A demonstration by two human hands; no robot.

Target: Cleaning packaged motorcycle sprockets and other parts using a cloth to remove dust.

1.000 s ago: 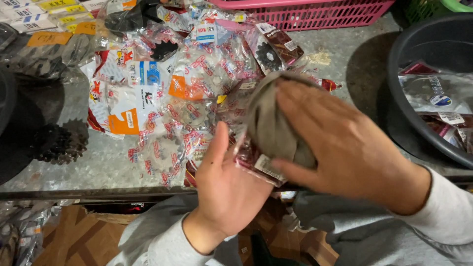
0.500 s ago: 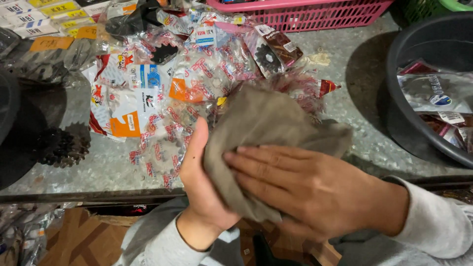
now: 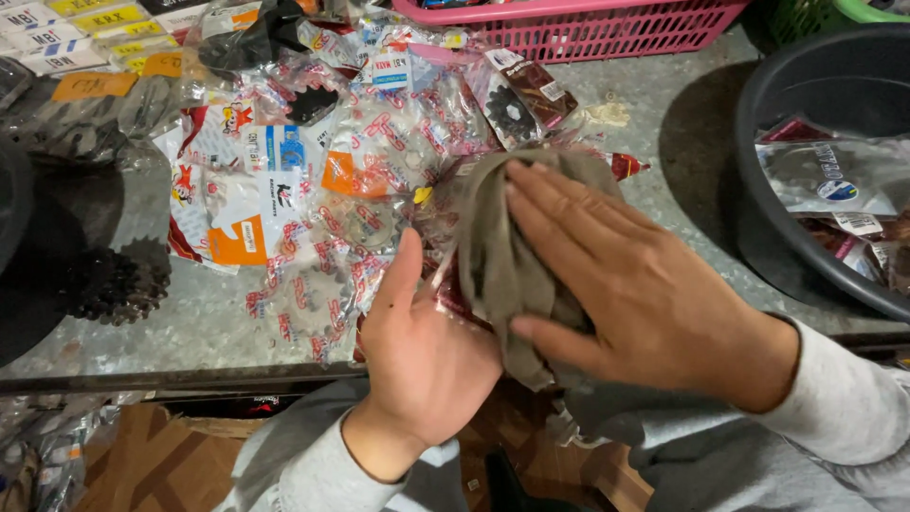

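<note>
grey cloth [image 3: 517,256] now bunched narrower, under flat, spread right hand [image 3: 635,284]; left hand [image 3: 422,346] open beneath packet [image 3: 455,294]

Left hand [image 3: 427,351] palm up, right hand [image 3: 626,284] flat, fingers spread
</note>
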